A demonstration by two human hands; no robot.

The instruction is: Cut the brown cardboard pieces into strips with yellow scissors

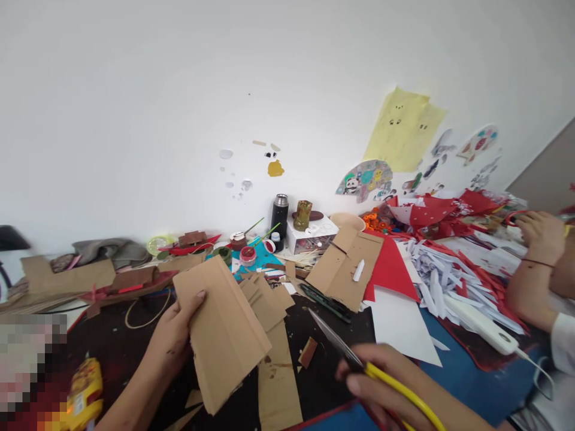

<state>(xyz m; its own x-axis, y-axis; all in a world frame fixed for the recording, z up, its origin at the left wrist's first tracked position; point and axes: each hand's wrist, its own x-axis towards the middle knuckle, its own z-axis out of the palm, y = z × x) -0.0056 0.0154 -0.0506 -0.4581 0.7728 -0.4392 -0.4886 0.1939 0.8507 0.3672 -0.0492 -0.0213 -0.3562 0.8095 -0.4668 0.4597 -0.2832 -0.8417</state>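
In the head view, the left hand [173, 335] holds a flat, creased piece of brown cardboard [222, 332] above the near left part of the dark work table [121, 353]. The thumb lies on the front face and the other fingers are behind it, so the hand is clamped on the left edge of the cardboard. The right hand [381, 383] is closed around the yellow handles of a pair of scissors [354, 356], near the front edge of the table. The blades point up and to the left, toward the cardboard but not touching it. I cannot tell if the blades are apart or together, because they are blurred.

Under the held cardboard lie more brown cardboard strips [274, 335]. A larger folded cardboard sheet [344, 266] lies toward the middle, beside a red paper sheet [390, 269] and a white paper sheet [402, 326].

The risk, as I judge it, is the blade tip: it is near the left fingers, and a fast move could reach them. The cardboard is held only on one side, so it may bend or turn under pressure.

Open room is little. On the right side, another person's arm [530, 287] rests over a heap of white paper strips [444, 275], and paint pots [247, 254] stand near the far edge by the wall.
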